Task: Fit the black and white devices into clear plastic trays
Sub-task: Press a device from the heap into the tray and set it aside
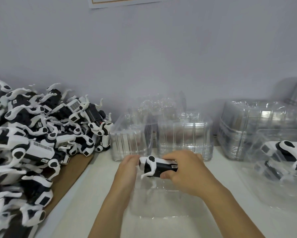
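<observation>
1. Black and white device (159,167) held on its side at centre, above a clear plastic tray (170,201) lying flat on the white table (230,212); white legs of the device pointing down toward the tray, whether touching it cannot be told.
2. Right hand (183,172) wrapped over the black rear end of the device, fingers curled across the top and thumb pressed underneath, clamped on the body.
3. Left hand (127,170) at the white front end, fingertips bent in against it; contact there, though how firm the hold is cannot be told because the fingers hide behind the device.
4. Just beyond the hands, two upright stacks of empty clear trays (161,136) side by side against the grey wall (144,57).
5. Farther right, a taller stack of nested clear trays (257,127), also by the wall.
6. In front of that stack, at the right edge, a second device (288,152) lying in its own clear tray (271,186), black body up, white limb across it.
7. At left, a large heap of loose black and white devices (32,134), tangled with limbs jutting out, piled on brown cardboard (68,176) that borders the table.
8. Barcode labels visible on several devices in the heap.
9. At the top edge, bottom of a framed paper sheet (123,1) on the wall.
</observation>
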Demonstrator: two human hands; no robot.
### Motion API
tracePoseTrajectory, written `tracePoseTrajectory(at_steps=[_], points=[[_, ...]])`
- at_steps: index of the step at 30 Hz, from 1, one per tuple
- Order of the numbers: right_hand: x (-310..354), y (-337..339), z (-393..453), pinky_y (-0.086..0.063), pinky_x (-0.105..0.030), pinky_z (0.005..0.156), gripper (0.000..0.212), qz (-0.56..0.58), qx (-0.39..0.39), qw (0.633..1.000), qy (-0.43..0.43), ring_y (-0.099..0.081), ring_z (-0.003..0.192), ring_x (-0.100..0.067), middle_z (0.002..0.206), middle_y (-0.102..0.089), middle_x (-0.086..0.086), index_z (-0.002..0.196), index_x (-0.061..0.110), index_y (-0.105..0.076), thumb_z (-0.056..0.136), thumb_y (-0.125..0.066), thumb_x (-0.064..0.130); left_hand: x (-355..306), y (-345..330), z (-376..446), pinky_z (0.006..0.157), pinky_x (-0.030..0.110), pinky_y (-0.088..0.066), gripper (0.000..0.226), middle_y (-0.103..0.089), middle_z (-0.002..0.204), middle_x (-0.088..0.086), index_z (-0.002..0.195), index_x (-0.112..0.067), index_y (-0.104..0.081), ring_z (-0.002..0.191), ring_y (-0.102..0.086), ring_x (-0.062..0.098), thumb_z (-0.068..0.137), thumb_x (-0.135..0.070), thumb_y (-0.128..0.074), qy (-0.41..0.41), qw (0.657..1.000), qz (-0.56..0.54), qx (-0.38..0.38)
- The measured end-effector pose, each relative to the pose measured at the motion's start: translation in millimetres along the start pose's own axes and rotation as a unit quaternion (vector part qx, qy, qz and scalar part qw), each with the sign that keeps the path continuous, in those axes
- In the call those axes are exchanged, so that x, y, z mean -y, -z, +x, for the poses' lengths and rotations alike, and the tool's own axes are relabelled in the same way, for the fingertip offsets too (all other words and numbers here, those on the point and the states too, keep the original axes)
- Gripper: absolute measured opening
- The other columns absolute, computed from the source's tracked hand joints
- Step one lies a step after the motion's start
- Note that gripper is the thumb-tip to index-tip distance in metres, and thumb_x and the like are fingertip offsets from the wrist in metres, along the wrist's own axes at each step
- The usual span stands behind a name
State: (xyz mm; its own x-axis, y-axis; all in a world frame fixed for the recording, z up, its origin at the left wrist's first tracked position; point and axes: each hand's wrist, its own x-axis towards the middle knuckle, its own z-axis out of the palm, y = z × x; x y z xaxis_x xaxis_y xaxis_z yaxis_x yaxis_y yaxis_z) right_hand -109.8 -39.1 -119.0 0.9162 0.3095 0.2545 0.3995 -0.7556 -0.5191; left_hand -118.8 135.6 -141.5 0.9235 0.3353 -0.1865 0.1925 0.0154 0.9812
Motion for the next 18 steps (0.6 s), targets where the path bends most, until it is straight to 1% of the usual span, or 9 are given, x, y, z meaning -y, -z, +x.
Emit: tracePoseTrajectory(at_steps=[2, 4, 7, 9, 10, 11, 13, 15, 18], points=[[-0.6, -1.3, 0.0, -0.029, -0.033, 0.092, 0.024, 0.014, -0.005, 1.000, -0.006, -0.052, 0.079, -0.004, 0.070, -0.058, 0.018, 0.069, 0.041, -0.056, 0.077, -0.079, 0.038, -2.8, 1.6, -0.7, 0.074, 0.036, -0.044, 0.035, -0.068, 0.109, 0.009, 0.098, -0.016, -0.067, 0.101, -0.063, 0.028, 0.074, -0.040, -0.057, 0.008, 1.000, -0.004, 0.023], [-2.0, -2.7, 0.8, -0.032, -0.033, 0.093, 0.028, 0.024, -0.008, 1.000, -0.007, -0.048, 0.072, -0.006, 0.063, -0.055, 0.020, 0.064, 0.044, -0.055, 0.075, -0.080, 0.039, -3.2, 4.3, 0.5, 0.068, 0.034, -0.047, 0.042, -0.066, 0.097, 0.016, 0.093, -0.009, -0.066, 0.085, -0.062, 0.028, 0.064, -0.038, -0.056, 0.013, 0.997, -0.029, 0.066], [-4.0, -4.9, 1.1, -0.037, -0.033, 0.093, 0.027, 0.029, -0.016, 0.999, 0.001, -0.041, 0.064, -0.009, 0.059, -0.051, 0.020, 0.063, 0.042, -0.056, 0.073, -0.080, 0.040, 0.1, 7.5, 1.8, 0.058, 0.030, -0.050, 0.033, -0.065, 0.085, 0.017, 0.087, -0.006, -0.072, 0.071, -0.064, 0.026, 0.075, -0.034, -0.057, 0.012, 0.989, -0.079, 0.122], [-4.9, -7.1, 0.8, -0.040, -0.036, 0.093, 0.021, 0.021, -0.026, 0.999, 0.004, -0.040, 0.068, -0.012, 0.059, -0.050, 0.013, 0.067, 0.041, -0.059, 0.074, -0.079, 0.041, 2.1, 6.7, 0.8, 0.050, 0.027, -0.052, 0.031, -0.070, 0.083, 0.017, 0.093, -0.004, -0.073, 0.065, -0.068, 0.026, 0.089, -0.030, -0.056, 0.029, 0.982, -0.125, 0.138], [-4.7, -7.8, 0.7, -0.041, -0.037, 0.093, 0.016, 0.017, -0.028, 0.999, 0.001, -0.043, 0.075, -0.015, 0.063, -0.052, 0.012, 0.072, 0.041, -0.062, 0.075, -0.078, 0.043, 3.0, 6.3, 1.0, 0.048, 0.026, -0.053, 0.031, -0.070, 0.083, 0.016, 0.098, -0.003, -0.072, 0.065, -0.069, 0.024, 0.092, -0.028, -0.056, 0.032, 0.981, -0.133, 0.136], [-4.3, -8.2, 0.3, -0.041, -0.038, 0.092, 0.013, 0.011, -0.029, 1.000, -0.002, -0.045, 0.084, -0.019, 0.070, -0.054, 0.012, 0.079, 0.042, -0.065, 0.076, -0.077, 0.045, 3.3, 5.9, 1.2, 0.049, 0.026, -0.054, 0.031, -0.070, 0.085, 0.014, 0.102, -0.001, -0.070, 0.067, -0.069, 0.023, 0.092, -0.027, -0.057, 0.032, 0.982, -0.131, 0.131], [-3.8, -8.3, 0.4, -0.036, -0.035, 0.090, 0.016, -0.003, -0.026, 1.000, -0.004, -0.044, 0.096, -0.018, 0.087, -0.054, 0.014, 0.091, 0.043, -0.068, 0.078, -0.075, 0.047, 4.2, 5.5, 2.8, 0.057, 0.029, -0.055, 0.034, -0.069, 0.092, 0.013, 0.108, 0.001, -0.067, 0.075, -0.068, 0.023, 0.090, -0.027, -0.059, 0.026, 0.985, -0.125, 0.120], [-3.8, -7.9, 0.4, -0.031, -0.032, 0.088, 0.025, -0.004, -0.021, 1.000, -0.012, -0.041, 0.097, -0.015, 0.094, -0.046, 0.016, 0.103, 0.045, -0.068, 0.079, -0.075, 0.047, 5.1, 5.6, 3.6, 0.065, 0.033, -0.053, 0.033, -0.068, 0.096, 0.013, 0.111, -0.002, -0.067, 0.083, -0.067, 0.026, 0.089, -0.026, -0.060, 0.019, 0.986, -0.120, 0.112], [-4.8, -7.2, 1.6, -0.026, -0.031, 0.090, 0.025, -0.009, -0.018, 1.000, -0.007, -0.043, 0.094, -0.012, 0.093, -0.044, 0.015, 0.103, 0.045, -0.069, 0.079, -0.076, 0.046, 5.6, 5.2, 4.5, 0.069, 0.033, -0.052, 0.031, -0.069, 0.099, 0.015, 0.111, -0.003, -0.069, 0.087, -0.066, 0.025, 0.092, -0.025, -0.060, 0.008, 0.989, -0.109, 0.097]])
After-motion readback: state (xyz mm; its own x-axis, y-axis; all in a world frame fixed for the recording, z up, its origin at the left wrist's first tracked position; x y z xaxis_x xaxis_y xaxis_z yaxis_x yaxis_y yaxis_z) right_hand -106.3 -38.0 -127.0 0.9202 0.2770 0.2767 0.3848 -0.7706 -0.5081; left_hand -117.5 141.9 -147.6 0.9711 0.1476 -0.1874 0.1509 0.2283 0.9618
